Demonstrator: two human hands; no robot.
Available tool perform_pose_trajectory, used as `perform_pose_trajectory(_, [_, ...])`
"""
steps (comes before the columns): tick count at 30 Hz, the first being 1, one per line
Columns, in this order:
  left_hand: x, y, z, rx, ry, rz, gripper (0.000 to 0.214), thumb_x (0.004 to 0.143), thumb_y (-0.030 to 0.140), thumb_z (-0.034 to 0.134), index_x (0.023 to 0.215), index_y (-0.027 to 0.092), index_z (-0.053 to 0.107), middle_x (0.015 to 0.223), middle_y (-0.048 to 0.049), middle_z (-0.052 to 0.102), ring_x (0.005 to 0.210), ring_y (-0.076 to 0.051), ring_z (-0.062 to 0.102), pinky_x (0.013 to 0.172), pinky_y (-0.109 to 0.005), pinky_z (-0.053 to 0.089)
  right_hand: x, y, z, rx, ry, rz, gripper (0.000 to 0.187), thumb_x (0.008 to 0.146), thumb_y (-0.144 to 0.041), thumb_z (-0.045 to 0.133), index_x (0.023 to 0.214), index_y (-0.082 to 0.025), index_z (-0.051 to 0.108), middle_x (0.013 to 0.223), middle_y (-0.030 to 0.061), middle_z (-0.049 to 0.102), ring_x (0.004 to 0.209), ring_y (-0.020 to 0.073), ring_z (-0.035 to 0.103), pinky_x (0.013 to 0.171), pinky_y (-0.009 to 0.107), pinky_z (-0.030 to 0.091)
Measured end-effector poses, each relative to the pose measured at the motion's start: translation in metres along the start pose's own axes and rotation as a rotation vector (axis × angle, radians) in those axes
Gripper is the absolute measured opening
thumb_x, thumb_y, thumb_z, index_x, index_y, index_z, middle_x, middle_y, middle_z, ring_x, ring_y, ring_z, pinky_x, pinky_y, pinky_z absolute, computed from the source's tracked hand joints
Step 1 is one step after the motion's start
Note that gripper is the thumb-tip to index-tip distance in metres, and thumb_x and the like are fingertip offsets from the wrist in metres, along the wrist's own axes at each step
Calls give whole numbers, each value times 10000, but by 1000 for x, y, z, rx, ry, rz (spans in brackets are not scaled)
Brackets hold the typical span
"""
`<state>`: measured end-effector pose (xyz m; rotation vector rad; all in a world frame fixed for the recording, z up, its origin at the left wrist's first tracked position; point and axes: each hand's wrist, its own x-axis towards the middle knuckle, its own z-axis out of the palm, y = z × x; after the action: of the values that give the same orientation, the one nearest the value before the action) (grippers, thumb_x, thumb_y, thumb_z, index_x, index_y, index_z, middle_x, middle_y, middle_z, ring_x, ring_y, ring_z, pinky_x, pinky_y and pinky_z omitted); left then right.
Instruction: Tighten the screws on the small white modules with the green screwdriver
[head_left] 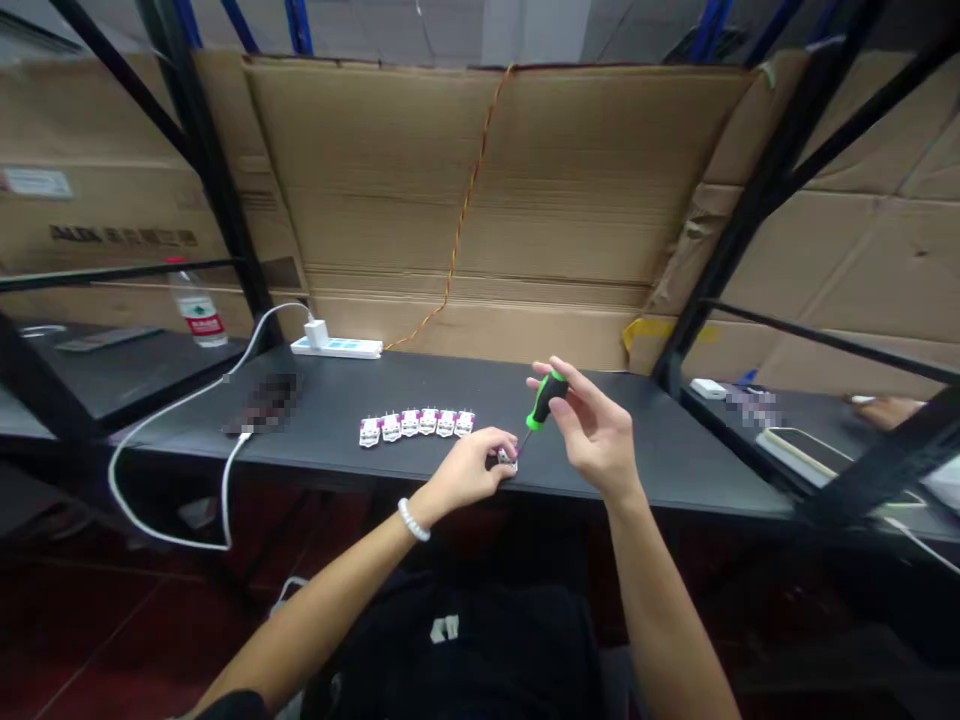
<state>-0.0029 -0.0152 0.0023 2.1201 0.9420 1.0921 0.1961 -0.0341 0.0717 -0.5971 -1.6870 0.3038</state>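
My left hand (478,464) pinches a small white and purple part (508,459) at the front of the dark table (450,377). Fingers cover much of that part, so its exact kind is unclear. In my right hand (596,435) is a screwdriver (548,398) with a black and green handle, tilted so its thin shaft points down to the part. The tip seems to meet the part, though the contact is too small to make out. Left of my hands, several similar white and purple parts (409,424) lie in a slightly curved row.
A white power strip (352,348) with a plugged-in charger (316,332) sits at the back left. Its white cable (161,408) loops over the front edge to a blurred device (264,403). Black metal posts (217,200) flank the table. A bottle (199,308) stands left; another person's hand (885,411) shows right.
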Motion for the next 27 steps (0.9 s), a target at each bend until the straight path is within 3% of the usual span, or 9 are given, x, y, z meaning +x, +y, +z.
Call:
perform_pose_trajectory(4, [0,1,0,6,1,0,138,807,75,771,861,193,725,1155,-90,801,1125,-251,735,1011,-383,583,2,-3,0,-214,129,-60,396,917,-344,830,1309,-323,775,1088,56,696,886,200,682,845,397,639])
perform_pose_trajectory(6, [0,1,0,8,4,4,124,815,83,765,858,192,725,1158,-92,800,1130,-251,735,1013,-383,583,2,-3,0,-237,129,-67,382,959,-349,773,1340,-323,760,1211,87,670,996,223,687,925,425,632])
perform_pose_trajectory(9, [0,1,0,3,11,4,134,811,72,757,861,191,724,1136,-86,802,1092,-244,745,999,-378,589,2,-5,0,-104,8,-18,419,1063,-335,592,1475,-325,666,1375,114,662,1232,268,679,1059,472,603])
perform_pose_trajectory(12, [0,0,0,-2,8,16,141,810,71,765,861,196,724,1127,-81,802,1101,-247,742,1009,-383,588,1,-5,2,-37,-13,18,407,1054,-355,626,1457,-331,671,1201,82,714,1029,230,718,925,424,648])
perform_pose_trajectory(14, [0,0,0,-1,3,25,136,815,75,768,852,198,724,1142,-82,801,1135,-253,735,1030,-388,582,2,-5,3,-138,76,-9,385,966,-381,769,1345,-325,746,1074,58,684,877,203,672,836,395,644])
perform_pose_trajectory(16, [0,0,0,3,1,23,131,816,78,772,843,196,722,1164,-85,798,1137,-252,733,1031,-386,582,3,-4,4,-233,145,-40,398,912,-396,829,1297,-312,776,1084,67,658,864,202,653,831,396,636])
perform_pose_trajectory(20, [0,-1,0,11,1,11,129,820,78,772,867,190,727,1156,-85,797,1088,-240,740,1005,-374,586,2,-2,4,-79,50,14,417,1049,-383,630,1458,-317,676,1346,113,679,1113,255,729,943,431,645])
perform_pose_trajectory(22, [0,-1,0,9,-2,19,135,819,68,765,869,188,726,1166,-86,797,1097,-240,739,1004,-374,584,2,-1,3,22,5,58,420,1078,-369,583,1491,-322,640,1296,95,731,1081,243,758,929,428,657])
perform_pose_trajectory(27, [1,0,0,9,-7,25,119,825,79,758,855,189,726,1162,-91,798,1120,-249,735,1021,-381,579,4,-6,1,-277,194,-54,374,886,-436,864,1222,-290,790,1018,60,717,833,212,702,765,376,650])
